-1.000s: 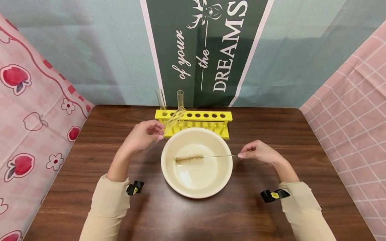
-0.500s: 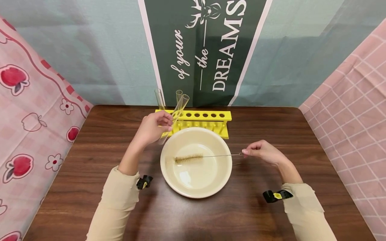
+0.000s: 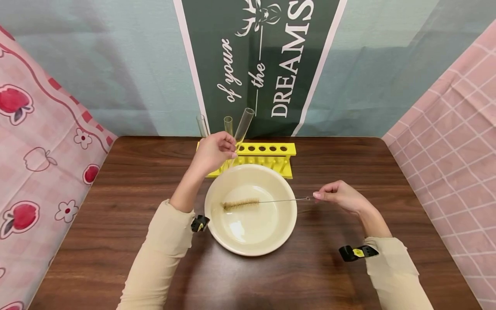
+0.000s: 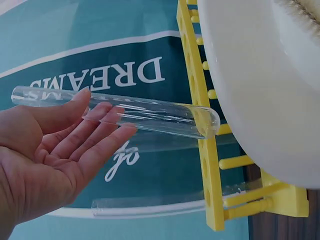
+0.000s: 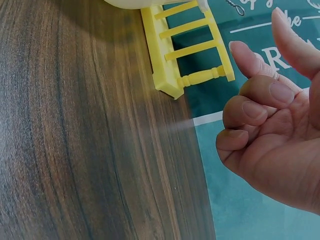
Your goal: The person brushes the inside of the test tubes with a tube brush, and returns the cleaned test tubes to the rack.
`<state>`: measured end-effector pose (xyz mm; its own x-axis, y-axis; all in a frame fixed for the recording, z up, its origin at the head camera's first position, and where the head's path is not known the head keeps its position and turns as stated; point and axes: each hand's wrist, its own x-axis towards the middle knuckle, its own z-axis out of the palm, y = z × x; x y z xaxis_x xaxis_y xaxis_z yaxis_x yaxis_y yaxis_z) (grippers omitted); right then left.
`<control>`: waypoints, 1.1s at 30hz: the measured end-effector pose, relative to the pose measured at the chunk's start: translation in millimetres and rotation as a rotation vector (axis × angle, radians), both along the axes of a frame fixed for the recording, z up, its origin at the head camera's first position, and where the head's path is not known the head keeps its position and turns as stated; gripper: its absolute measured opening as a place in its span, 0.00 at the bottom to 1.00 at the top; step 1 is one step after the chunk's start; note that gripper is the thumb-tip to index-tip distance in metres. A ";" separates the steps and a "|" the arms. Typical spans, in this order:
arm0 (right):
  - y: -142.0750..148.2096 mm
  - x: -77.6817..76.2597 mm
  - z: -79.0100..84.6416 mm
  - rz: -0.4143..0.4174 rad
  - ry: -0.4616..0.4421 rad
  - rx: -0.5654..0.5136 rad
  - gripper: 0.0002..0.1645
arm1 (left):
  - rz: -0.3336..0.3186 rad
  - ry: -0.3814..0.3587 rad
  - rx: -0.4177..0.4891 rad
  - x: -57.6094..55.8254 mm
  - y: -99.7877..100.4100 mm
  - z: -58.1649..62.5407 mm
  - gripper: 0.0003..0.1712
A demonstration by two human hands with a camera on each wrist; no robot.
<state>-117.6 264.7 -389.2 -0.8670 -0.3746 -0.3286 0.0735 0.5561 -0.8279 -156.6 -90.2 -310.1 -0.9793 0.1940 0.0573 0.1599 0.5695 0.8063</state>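
My left hand (image 3: 217, 148) pinches a clear glass test tube (image 3: 243, 125) between thumb and fingers, above the yellow test tube rack (image 3: 267, 149). In the left wrist view, the tube's rounded end (image 4: 212, 122) overlaps the rack's top bar. Two other test tubes stand upright at the rack's left end, one of them (image 3: 228, 124) just behind my left hand. A test tube brush (image 3: 242, 204) lies in the cream basin (image 3: 288, 215), its wire handle reaching over the right rim. Just past the handle's loop is my right hand (image 3: 341, 196); its thumb and index finger are apart, the other fingers loosely curled.
The basin stands on a dark wooden table (image 3: 325, 284), directly in front of the rack. A green and teal cloth (image 3: 348, 99) hangs behind the table. Pink patterned cloths (image 3: 453, 142) line both sides.
My left hand has moved right and toward the rack, turning the test tube more upright with its mouth up. My right hand has let go of the brush handle and drawn slightly right.
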 end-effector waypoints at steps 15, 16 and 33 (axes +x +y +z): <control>3.4 0.9 -3.8 -0.004 -0.015 -0.016 0.18 | 0.011 0.016 -0.024 -20.6 26.7 3.0 0.10; 3.4 0.7 -4.4 -0.002 -0.014 -0.017 0.18 | 0.013 0.013 -0.025 -21.7 28.1 3.4 0.10; 3.2 2.3 -5.0 -0.013 -0.018 -0.013 0.21 | 0.078 -0.003 -0.041 -43.7 48.2 3.8 0.10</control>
